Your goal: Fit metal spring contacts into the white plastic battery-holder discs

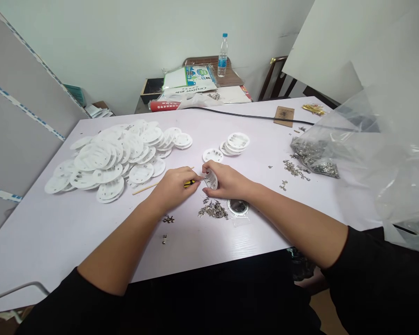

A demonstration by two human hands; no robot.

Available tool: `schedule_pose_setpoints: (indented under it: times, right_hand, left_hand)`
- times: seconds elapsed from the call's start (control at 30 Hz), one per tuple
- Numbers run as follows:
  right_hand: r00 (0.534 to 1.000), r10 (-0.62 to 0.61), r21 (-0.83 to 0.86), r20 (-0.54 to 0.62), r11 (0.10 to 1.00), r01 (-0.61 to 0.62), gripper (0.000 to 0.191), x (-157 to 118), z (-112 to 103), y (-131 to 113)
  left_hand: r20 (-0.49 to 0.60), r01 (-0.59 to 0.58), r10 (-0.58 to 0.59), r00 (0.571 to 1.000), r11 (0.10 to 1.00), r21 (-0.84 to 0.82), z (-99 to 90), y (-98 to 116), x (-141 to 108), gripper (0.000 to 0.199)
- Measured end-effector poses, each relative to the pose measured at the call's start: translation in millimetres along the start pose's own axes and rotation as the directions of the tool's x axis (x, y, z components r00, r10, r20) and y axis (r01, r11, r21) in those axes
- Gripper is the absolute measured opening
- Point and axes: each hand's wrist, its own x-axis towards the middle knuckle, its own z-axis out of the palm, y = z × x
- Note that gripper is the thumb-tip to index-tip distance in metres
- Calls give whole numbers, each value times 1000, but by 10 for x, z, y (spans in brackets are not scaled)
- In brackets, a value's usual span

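Your left forearm (117, 251) and right forearm (300, 218) reach forward, bare, slanting inward until the hands nearly meet. Your left hand (174, 186) is closed in a pinch, its back upward. Your right hand (228, 180) curves into a C, thumb (212, 191) nearer you, fingers (212, 166) farther out, gripping.

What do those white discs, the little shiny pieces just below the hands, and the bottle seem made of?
White discs: probably moulded plastic, smooth, judging by their thin, even rims.
Shiny pieces: likely metal, silvery, given their bright glints.
Bottle: apparently clear plastic; its body is see-through.
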Motion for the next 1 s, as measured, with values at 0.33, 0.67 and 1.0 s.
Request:
schedule_pose_setpoints:
  times: [0.33, 0.67, 1.0]
  right_hand:
    - [1000, 15, 23, 10, 1000, -15, 45, 4, -12, -20]
    - [1000, 10, 26, 7, 1000, -10, 44, 25, 24, -1]
    - [1000, 21, 29, 13, 999, -22, 41, 25, 15, -37]
  left_hand:
    - [-45, -35, 34, 998, 999, -29, 12, 13, 0, 26]
    - [15, 11, -11, 1000, 1000, -20, 33, -9, 37, 22]
    - [-20, -11, 11, 1000, 1000, -10, 21, 2, 45, 23]
